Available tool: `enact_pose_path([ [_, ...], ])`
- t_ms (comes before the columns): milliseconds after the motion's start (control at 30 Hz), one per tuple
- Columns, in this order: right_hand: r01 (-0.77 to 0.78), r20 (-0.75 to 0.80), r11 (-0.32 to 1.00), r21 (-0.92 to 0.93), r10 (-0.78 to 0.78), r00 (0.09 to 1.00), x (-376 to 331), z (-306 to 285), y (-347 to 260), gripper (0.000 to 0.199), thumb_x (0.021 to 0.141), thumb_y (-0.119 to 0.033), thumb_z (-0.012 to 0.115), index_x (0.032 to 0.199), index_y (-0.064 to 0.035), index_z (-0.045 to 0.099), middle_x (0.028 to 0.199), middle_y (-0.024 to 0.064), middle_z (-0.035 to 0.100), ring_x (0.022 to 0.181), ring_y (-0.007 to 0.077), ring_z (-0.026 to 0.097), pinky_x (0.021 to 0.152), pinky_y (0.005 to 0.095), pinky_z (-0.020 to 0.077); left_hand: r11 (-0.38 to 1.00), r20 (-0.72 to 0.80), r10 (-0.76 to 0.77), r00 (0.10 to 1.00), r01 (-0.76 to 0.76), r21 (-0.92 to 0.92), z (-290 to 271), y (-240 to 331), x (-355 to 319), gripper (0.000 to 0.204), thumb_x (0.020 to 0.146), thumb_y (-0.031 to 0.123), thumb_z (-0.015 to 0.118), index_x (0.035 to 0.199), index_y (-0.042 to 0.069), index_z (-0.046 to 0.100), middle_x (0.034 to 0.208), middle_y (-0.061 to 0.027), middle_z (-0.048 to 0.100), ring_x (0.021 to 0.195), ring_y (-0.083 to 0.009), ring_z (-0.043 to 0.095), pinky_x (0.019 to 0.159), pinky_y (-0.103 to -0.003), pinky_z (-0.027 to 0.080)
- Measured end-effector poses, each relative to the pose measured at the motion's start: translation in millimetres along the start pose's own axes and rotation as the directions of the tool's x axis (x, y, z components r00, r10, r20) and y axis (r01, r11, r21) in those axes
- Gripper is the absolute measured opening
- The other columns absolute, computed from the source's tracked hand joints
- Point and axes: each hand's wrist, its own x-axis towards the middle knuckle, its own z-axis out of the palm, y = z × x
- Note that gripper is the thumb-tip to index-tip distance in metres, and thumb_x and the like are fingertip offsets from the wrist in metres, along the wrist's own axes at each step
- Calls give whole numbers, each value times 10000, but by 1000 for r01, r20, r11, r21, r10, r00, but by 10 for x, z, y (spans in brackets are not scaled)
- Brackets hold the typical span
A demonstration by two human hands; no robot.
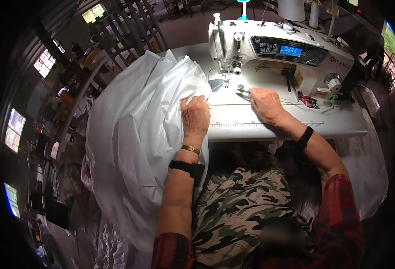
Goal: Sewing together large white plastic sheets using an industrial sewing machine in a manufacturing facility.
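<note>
- The left hand (195, 117) lay at the centre of the frame, fingers curled and pinching the edge of the white fabric (134, 134).
- The fabric spread in a big crumpled heap from the upper centre down to the lower left, draped over the left end of the worktop (260, 125) and hanging well below its edge.
- Its gathered edge ended just left of the needle area of the sewing machine (278, 54).
- The right hand (265, 105) rested on the worktop, right of centre, fingers drawn together around small metal snips (243, 93).
- The tips of the snips pointed left, toward the presser foot, and lay close to the machine bed.
- The two hands were near each other, with a bare strip of worktop between them.
- The white machine stood at the top centre, with a lit blue display on its front panel.
- A ruler scale ran along the front edge of the worktop, under the right hand.
- A small plaid scrap (308, 100) lay on the worktop right of the right hand, near the foot of the machine.
- Both wrists wore dark bands; the left also wore a gold bracelet (190, 149).
- White thread cones (291, 9) stood behind the machine at the top edge.
</note>
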Motion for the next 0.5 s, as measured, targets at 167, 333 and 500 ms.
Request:
enact_pose_path([
  [167,72,-62,996,56,-69,996,171,149,-261,296,941,-280,643,885,6,592,778,184,663,653,339,670,598,448,530,999,94,-48,994,47,9,9,-16,-6,202,841,73,643,1019,-7,697,900,-145,689,908,-303,649,1003,-437,426],
  [333,105,-139,994,-22,-107,984,352,249,-324,288,930,-265,657,941,20,618,787,189,669,692,343,690,616,418,562,999,78,-47,996,48,-15,27,-26,-15,201,844,75,639,1021,-1,698,899,-138,690,914,-298,647,999,-438,424],
  [500,131,-84,991,-41,-134,987,466,294,-323,249,935,-238,651,994,2,621,774,165,669,650,328,675,586,408,548,998,98,-55,994,56,-8,0,-5,2,194,844,73,632,1010,0,702,912,-144,697,924,-300,651,1006,-438,420],
])
